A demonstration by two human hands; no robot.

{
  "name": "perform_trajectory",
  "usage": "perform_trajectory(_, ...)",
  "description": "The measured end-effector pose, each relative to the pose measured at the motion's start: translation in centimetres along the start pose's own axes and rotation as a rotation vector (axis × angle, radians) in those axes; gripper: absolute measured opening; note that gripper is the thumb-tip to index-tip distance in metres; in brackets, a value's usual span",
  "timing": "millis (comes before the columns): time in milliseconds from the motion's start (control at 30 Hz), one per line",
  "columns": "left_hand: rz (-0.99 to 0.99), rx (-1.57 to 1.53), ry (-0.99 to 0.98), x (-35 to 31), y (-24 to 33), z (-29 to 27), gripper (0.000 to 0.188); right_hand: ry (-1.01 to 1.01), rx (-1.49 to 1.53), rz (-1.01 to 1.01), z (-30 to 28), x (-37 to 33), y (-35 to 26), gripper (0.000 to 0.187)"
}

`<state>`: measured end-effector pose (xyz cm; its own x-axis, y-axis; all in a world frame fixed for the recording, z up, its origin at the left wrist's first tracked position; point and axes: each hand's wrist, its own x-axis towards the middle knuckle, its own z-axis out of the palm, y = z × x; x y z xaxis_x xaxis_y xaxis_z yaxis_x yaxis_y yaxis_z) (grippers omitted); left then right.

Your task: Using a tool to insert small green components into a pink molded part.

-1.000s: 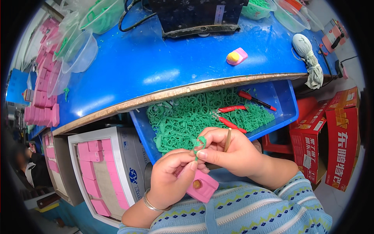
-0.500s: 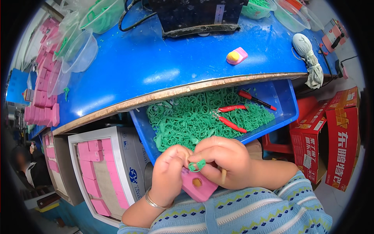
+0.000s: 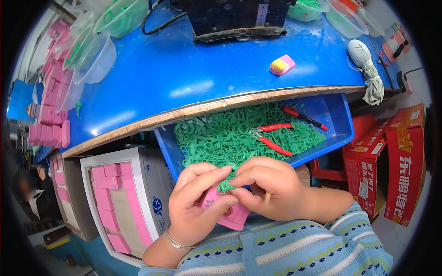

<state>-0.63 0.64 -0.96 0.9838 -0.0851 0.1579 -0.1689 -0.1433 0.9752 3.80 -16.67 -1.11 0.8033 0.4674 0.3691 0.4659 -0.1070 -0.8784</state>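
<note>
A pink block point(image 3: 235, 219) sits low in front of my body, with my left hand point(image 3: 191, 198) closed around its left side and the thumb across its top face. At the block's upper end is a small green openwork piece point(image 3: 224, 186), pinched by my right hand point(image 3: 269, 184) with thumb and forefinger. Its exact shape is partly hidden by the fingers. Just beyond my hands, a blue tray point(image 3: 340, 124) holds a heap of similar green pieces point(image 3: 216, 138). Red-handled pliers point(image 3: 276, 146) and a red-and-black pen point(image 3: 304, 117) lie on the heap.
A blue tabletop point(image 3: 184, 69) carries a dark machine point(image 3: 235, 18), a yellow-topped pink block point(image 3: 282, 65) and clear plastic tubs point(image 3: 96, 60). Pink blocks point(image 3: 50, 124) are stacked at far left. Beside me stand a box of pink blocks point(image 3: 138, 156) and red cartons point(image 3: 403, 161).
My left thumb has moved down over the block's top, and the fingers have opened out along it. The green piece has shifted slightly up and left, and the block has turned a little.
</note>
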Motion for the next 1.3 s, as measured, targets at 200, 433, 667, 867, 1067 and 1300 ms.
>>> perform_trajectory(200,0.035,0.055,0.003,-0.1,0.0,-0.1,0.040,-0.021,0.008,-0.079,0.0,-0.3,0.7,0.021)
perform_trajectory(433,0.011,0.076,0.006,-0.1,0.1,-0.2,0.032,0.001,0.022,-0.007,-0.2,0.0,0.1,0.016)
perform_trajectory(667,-0.198,-0.406,0.007,-0.1,0.1,0.1,0.021,0.011,0.089,-0.007,-0.3,0.2,0.4,0.012)
perform_trajectory(867,-0.273,-0.626,0.011,-0.4,-0.5,0.3,0.018,-0.060,0.459,0.281,0.0,-0.5,0.7,0.011)
perform_trajectory(1067,-0.295,-0.619,0.004,-0.7,-0.7,0.3,0.019,-0.169,0.710,0.436,-0.6,-0.2,0.3,0.011)
perform_trajectory(1300,-0.278,-0.547,0.006,-0.6,-0.7,0.4,0.020,-0.193,0.969,0.610,-0.7,-0.5,0.4,0.012)
